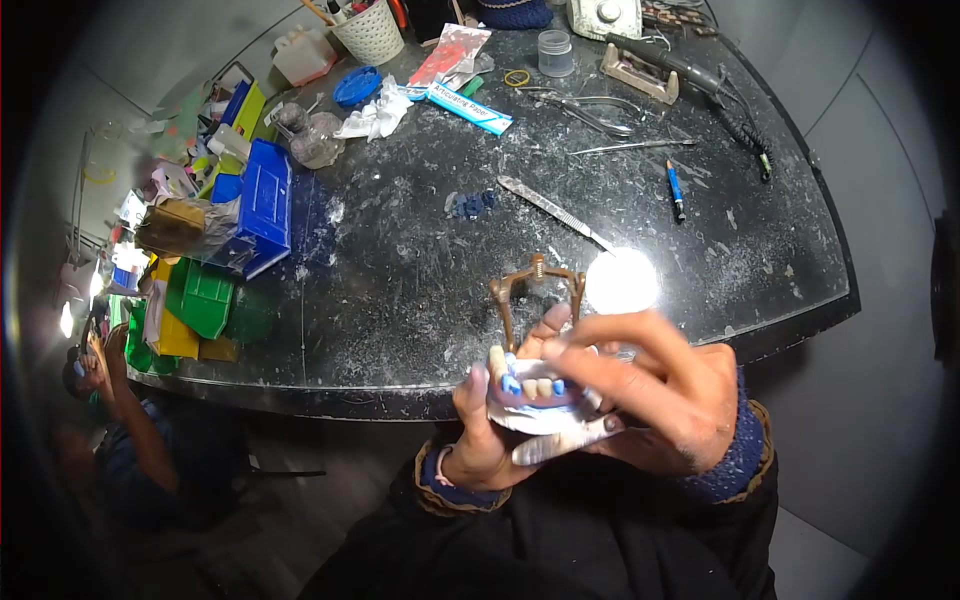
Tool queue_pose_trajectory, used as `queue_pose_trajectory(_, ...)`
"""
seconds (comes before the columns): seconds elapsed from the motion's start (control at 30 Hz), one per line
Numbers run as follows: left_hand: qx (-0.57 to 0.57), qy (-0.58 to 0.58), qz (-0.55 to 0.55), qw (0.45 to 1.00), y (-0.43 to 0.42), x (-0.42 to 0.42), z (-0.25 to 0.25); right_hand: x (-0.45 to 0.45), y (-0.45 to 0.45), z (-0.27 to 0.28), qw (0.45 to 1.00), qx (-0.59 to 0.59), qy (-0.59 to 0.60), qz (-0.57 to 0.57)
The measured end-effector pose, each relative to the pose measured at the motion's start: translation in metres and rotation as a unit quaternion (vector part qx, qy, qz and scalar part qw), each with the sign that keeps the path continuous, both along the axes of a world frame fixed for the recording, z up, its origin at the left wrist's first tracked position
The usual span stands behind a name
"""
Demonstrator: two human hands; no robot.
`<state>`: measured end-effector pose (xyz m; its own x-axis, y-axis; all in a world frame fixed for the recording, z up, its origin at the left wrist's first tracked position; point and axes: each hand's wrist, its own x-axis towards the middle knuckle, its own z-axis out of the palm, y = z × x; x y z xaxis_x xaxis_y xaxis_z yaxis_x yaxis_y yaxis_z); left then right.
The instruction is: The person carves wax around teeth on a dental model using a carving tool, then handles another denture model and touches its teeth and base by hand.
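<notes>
My left hand (pixel 478 435) is wrapped around the left side of a dental model (pixel 530 400) above my lap, thumb up along its edge. The model has a white base, a pinkish gum and pale teeth, some covered in blue. A brown articulator frame (pixel 538 268) with a spring rises behind it. My right hand (pixel 660 390) curls over the model's right side, its fingertips blurred by motion near the teeth. Below the model lies a pale, streaked, elongated shape (pixel 565 442); whether it is a tool or a finger I cannot tell.
On the dusty black table (pixel 400 280) lie a metal knife (pixel 548 207), a blue pencil (pixel 675 190), pliers (pixel 595 112) and an articulating paper packet (pixel 468 108). Blue and green bins (pixel 268 205) stand at the left. A bright light spot (pixel 621 281) is near my hands. Another person's arm (pixel 140 420) shows lower left.
</notes>
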<state>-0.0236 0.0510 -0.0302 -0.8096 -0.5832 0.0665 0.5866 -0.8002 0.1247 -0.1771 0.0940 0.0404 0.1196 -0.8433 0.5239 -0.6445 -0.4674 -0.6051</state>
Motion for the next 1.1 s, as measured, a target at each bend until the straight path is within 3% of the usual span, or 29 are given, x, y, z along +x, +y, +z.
queue_pose_trajectory(0.03, 0.065, 0.086, -0.013, 0.994, 0.0, -0.002, -0.002, -0.001, 0.002, 0.003, 1.0, 0.001, 0.002, -0.003)
queue_pose_trajectory(0.07, 0.071, 0.061, -0.057, 0.994, -0.005, 0.002, -0.006, -0.003, 0.006, 0.002, 1.0, 0.001, 0.003, -0.007)
queue_pose_trajectory(0.13, 0.099, 0.018, -0.014, 0.995, -0.006, 0.001, 0.003, -0.009, 0.013, 0.002, 1.0, 0.002, 0.007, -0.015)
queue_pose_trajectory(0.2, 0.079, 0.076, -0.049, 0.993, -0.012, 0.003, -0.009, -0.016, 0.02, 0.002, 1.0, 0.004, 0.01, -0.021)
queue_pose_trajectory(0.4, 0.085, 0.027, -0.013, 0.996, -0.013, 0.003, -0.001, -0.016, 0.031, -0.002, 0.999, 0.009, 0.019, -0.05)
queue_pose_trajectory(0.83, -0.03, 0.059, 0.025, 0.997, -0.017, 0.002, -0.022, 0.009, 0.034, -0.025, 0.994, 0.014, 0.04, -0.101)
queue_pose_trajectory(1.1, -0.031, 0.057, 0.017, 0.998, -0.019, 0.0, -0.024, 0.005, 0.033, -0.027, 0.989, 0.016, 0.062, -0.131)
